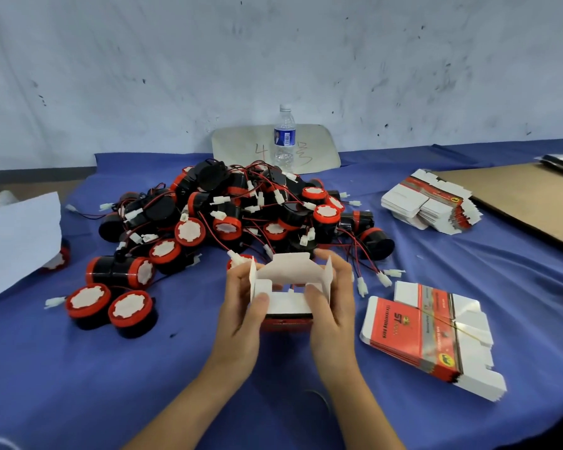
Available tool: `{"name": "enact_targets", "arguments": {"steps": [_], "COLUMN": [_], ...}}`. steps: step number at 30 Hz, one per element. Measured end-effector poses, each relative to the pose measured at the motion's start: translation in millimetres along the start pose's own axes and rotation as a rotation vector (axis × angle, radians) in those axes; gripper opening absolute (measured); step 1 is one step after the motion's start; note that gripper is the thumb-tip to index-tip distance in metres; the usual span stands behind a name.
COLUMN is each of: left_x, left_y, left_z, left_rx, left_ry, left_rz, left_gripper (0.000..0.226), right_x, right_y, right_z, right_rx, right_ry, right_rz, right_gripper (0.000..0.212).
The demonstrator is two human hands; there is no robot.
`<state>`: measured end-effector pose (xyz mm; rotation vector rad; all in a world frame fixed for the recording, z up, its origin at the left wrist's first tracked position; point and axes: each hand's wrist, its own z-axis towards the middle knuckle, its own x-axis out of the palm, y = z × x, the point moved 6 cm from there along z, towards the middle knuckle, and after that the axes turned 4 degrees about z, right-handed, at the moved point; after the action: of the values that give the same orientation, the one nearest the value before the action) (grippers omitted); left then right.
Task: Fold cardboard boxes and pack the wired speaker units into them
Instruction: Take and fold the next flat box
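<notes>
The box (290, 282) is open at the top and held between both hands at the middle of the desk's (143, 368) near edge, just in front of the heap of speakers (241, 209). The left hand (241, 306) is curled round its left wall with the thumb pressing the near flap. The right hand (333, 300) grips the right wall the same way, its thumb on that flap too.

To fold this end well, I judge it best to hold the walls square with the fingers while the thumbs crease the small side flaps inward first. The long back flap (the one with the tuck tab) then comes down over them. Pressing along the scored lines should keep the thin card from buckling.

The box's underside is hidden, so I cannot tell whether that end is closed or whether it rests on the desk. The fingers behind the far wall are out of sight. The print on the stack of flat boxes (426, 332) toward the near right corner is too blurred to read. A sheet of paper (17, 241) at the left edge covers most of one speaker.
</notes>
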<state>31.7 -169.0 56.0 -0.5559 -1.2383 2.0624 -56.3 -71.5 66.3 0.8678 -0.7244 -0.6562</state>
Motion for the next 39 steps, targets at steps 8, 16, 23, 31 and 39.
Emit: {"name": "enact_targets", "arguments": {"steps": [8, 16, 23, 31, 39], "left_x": [-14.2, -6.7, -10.0, -10.6, -14.0], "left_y": [-8.4, -21.8, -19.2, -15.6, -17.3], "left_z": [5.2, 4.8, 5.3, 3.5, 3.0], "left_rx": [0.031, 0.183, 0.168, 0.147, 0.238], "left_ry": [-0.106, 0.006, -0.013, 0.012, 0.001], "left_rz": [0.05, 0.23, 0.264, 0.289, 0.164], "left_gripper": [0.034, 0.044, 0.037, 0.043, 0.022], "right_x": [11.1, -3.7, -3.2, -0.2, 6.0], "right_y": [23.4, 9.0, -1.9, 3.0, -1.9], "right_z": [-14.5, -5.3, -1.2, 1.5, 0.4], "right_rx": [-0.576, -0.089, 0.177, 0.136, 0.243], "right_ry": [0.054, -0.054, 0.023, 0.106, 0.271], "right_rz": [-0.472, -0.027, 0.142, 0.223, 0.178], "right_gripper": [0.04, 0.033, 0.02, 0.045, 0.015]}}
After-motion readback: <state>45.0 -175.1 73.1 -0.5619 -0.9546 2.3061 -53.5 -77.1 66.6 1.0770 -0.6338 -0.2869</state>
